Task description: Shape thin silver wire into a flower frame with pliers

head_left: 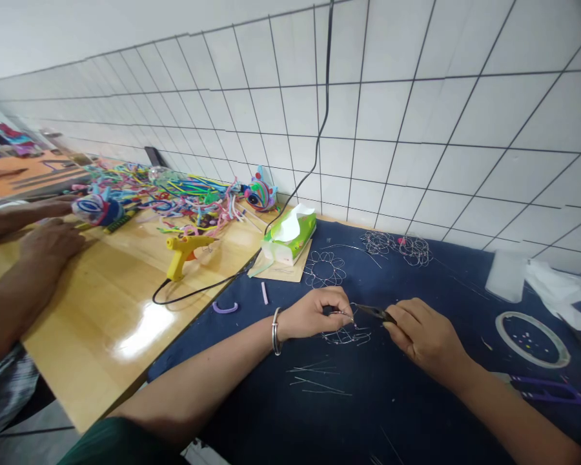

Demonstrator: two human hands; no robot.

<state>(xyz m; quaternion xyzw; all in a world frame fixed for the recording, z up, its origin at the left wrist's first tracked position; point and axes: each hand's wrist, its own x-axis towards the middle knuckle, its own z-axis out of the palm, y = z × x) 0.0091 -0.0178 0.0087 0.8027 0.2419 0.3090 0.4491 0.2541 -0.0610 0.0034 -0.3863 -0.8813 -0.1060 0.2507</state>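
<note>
My left hand [322, 312], with a silver bangle [275, 332] on its wrist, pinches a looped wire piece [346, 335] between thumb and fingers. Part of that piece hangs below the hand. My right hand [423, 332] is wrapped round a pair of pliers [375, 312]. The dark jaws point left and reach the wire near my left fingertips; whether they grip it I cannot tell. A finished-looking flower-shaped wire ring [325, 269] lies just behind my left hand. Several short straight wires [319, 381] lie on the dark blue cloth in front.
A yellow glue gun [184, 254] with a black cord stands left, beside a green tissue pack [291, 239]. Wire coils [415, 250] lie at the back. A white ring dish [532, 340] and purple-handled scissors [547, 389] lie right. At far left, another person's hands [53, 242] hold a colourful piece.
</note>
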